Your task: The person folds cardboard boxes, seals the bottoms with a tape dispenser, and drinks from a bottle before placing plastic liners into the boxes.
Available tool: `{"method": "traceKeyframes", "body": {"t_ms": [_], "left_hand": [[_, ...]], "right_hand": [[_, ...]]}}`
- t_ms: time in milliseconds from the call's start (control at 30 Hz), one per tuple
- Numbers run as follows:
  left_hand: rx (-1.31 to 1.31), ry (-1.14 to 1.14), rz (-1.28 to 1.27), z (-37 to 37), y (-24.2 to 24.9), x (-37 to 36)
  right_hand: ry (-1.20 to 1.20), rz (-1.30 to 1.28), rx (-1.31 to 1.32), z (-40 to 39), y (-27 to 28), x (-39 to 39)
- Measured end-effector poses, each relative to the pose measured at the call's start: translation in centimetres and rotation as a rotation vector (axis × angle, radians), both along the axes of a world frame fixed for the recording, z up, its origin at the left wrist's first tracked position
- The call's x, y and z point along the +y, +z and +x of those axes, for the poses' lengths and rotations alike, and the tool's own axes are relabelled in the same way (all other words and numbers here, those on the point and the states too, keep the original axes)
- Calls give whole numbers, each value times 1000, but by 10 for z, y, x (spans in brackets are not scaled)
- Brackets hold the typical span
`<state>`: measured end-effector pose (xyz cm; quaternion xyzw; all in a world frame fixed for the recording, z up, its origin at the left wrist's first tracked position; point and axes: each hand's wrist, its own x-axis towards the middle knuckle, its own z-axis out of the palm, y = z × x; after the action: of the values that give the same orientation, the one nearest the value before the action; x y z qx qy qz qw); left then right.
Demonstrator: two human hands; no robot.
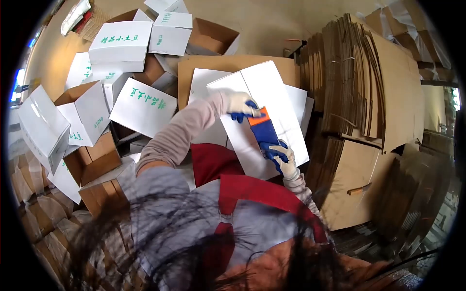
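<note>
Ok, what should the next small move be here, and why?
Probably shift the left hand off the orange end of the blue-and-orange item to brace the top white carton: the right hand is at the blue end, and that carton lies askew over other white pieces.

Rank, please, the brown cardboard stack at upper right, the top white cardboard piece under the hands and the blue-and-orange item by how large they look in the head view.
1. Brown cardboard stack
2. White cardboard piece
3. Blue-and-orange item, clearly smallest
</note>
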<state>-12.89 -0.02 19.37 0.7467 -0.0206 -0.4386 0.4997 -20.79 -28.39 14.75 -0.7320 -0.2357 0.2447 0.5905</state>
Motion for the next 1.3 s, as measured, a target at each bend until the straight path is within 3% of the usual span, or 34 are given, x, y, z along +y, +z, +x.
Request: {"method": "traceKeyframes", "body": {"t_ms": [67, 100, 167, 300, 467, 567, 600, 667, 733, 833, 900, 933, 967, 1000, 1067, 1133, 1200, 1233, 1267, 1300], "left_hand": [[-540, -104, 111, -7, -40, -2], [-544, -96, 113, -7, -32, 0], [70, 236, -194, -7, -9, 6], [238, 484, -430, -26, -19, 3], [269, 530, -588, -25, -52, 5], [-276, 250, 112, -13, -23, -7], [-275, 251, 112, -9, -19, -5], [-945, 56, 608, 3, -17, 3], [-879, 149, 777, 30, -21, 21], [-762, 237, 802, 74, -34, 60], [-277, 21, 812, 91, -71, 62], [-414, 6, 687, 92, -100, 73], [-518, -96, 727, 99, -165, 93], [-487, -77, 805, 95, -174, 99], [-417, -22, 968, 86, -167, 103], [-334, 50, 1137, 80, -138, 98], [-364, 408, 765, 87, -80, 72], [-520, 503, 673, 85, -67, 46], [-592, 523, 596, 81, -59, 16], [-591, 439, 714, 75, -59, -6]], "right_hand": [[4, -48, 19, 0, 3, -3], [24, -6, -36, 1, 4, -5], [29, 15, -6, 1, -9, -12], [62, 11, 41, 6, 11, -5], [58, 37, 81, 9, 9, 0], [56, -15, 9, 13, 0, -1], [14, -12, 43, 16, 7, 5], [7, -55, -42, 29, 21, 21], [-89, -4, 52, 41, 36, 46], [-88, -49, 73, 54, 35, 65], [-87, -29, 118, 58, 36, 70], [-88, -28, 112, 61, 33, 70], [-98, 9, 183, 62, 28, 67], [-110, 48, 256, 61, 27, 63], [-134, 178, 392, 56, 35, 67], [-131, 66, 192, 58, 20, 65], [-127, -11, 120, 58, 36, 68], [-127, 4, 93, 57, 34, 69], [-127, 14, 70, 56, 33, 67], [-119, 34, 113, 53, 31, 63]]}}
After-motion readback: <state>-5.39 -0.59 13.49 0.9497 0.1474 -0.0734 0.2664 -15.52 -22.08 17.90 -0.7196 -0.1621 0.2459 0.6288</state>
